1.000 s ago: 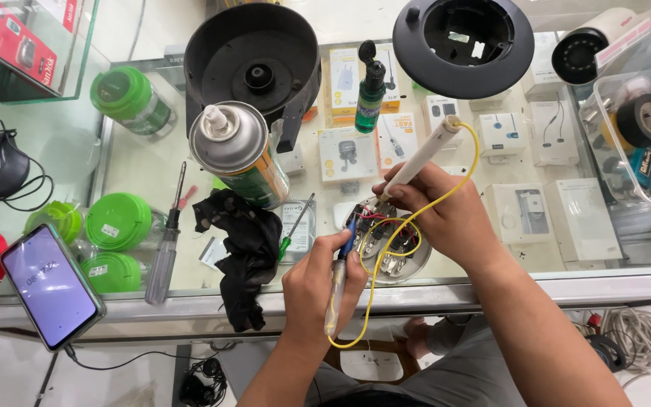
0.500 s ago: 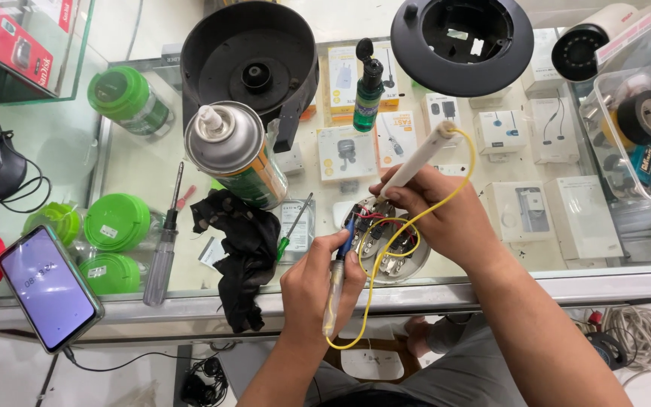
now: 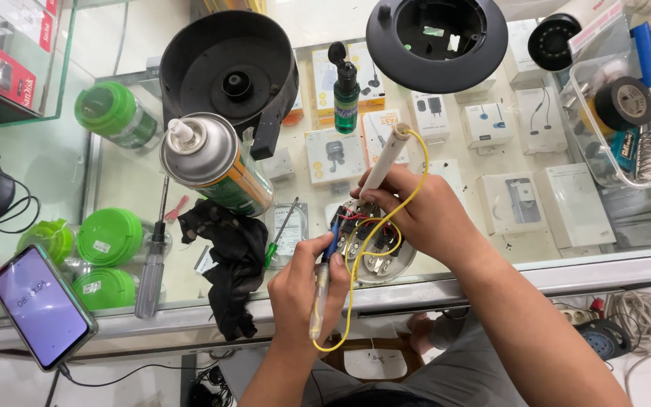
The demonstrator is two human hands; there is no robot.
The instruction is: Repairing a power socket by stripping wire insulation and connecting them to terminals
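Head view: we note the right hand (image 3: 423, 215) clamped on a white soldering iron (image 3: 380, 167), its long axis slanting down-left to the round metal assembly (image 3: 374, 252) on the glass counter (image 3: 491, 256). The left hand (image 3: 307, 283) grips a clear-handled screwdriver (image 3: 319, 298), tip touching the assembly from below-left. A yellow wire (image 3: 356, 286) loops between them.

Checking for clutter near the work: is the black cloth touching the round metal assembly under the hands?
Apart. The head view shows bare glass between the black cloth and the round assembly.
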